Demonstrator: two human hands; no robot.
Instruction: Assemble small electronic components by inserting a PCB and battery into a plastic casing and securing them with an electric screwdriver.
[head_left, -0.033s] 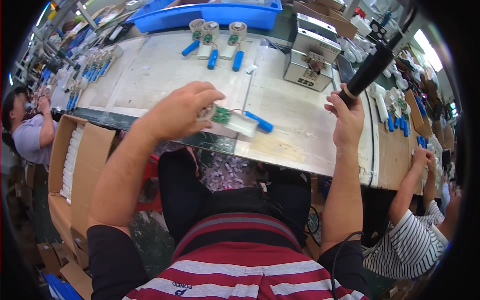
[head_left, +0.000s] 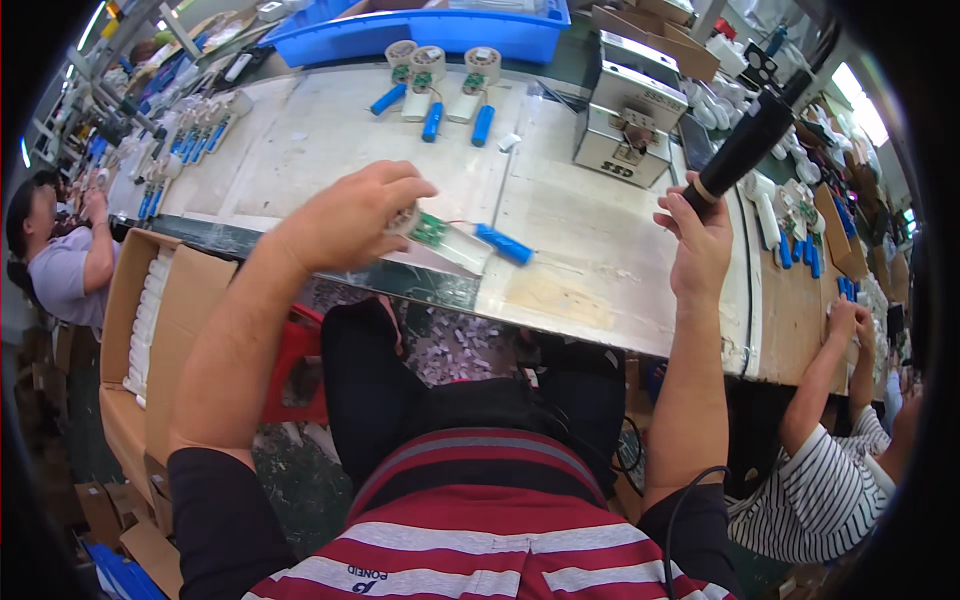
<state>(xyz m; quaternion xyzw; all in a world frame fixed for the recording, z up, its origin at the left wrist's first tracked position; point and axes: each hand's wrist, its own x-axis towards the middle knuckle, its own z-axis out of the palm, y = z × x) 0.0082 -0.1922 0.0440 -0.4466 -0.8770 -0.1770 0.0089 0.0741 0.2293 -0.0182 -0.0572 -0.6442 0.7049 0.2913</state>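
My left hand is closed around the round head of a white plastic housing, low above the near edge of the bench. A small green circuit board sits in the housing. Out of it a thin wire leads to a blue cylindrical battery, which lies beside the housing's handle end. On the right, my right hand grips the lower end of a black electric screwdriver that hangs at a slant from above. The screwdriver's tip is hidden by my fingers.
Several similar housings with batteries stand at the back before a blue bin. A metal box stands at back right. Left is a cardboard box of white parts. Co-workers sit at both sides; more housings lie right.
My left hand has shifted slightly left, drawing the housing and its battery along. My right hand stays on the screwdriver, with hardly any movement.
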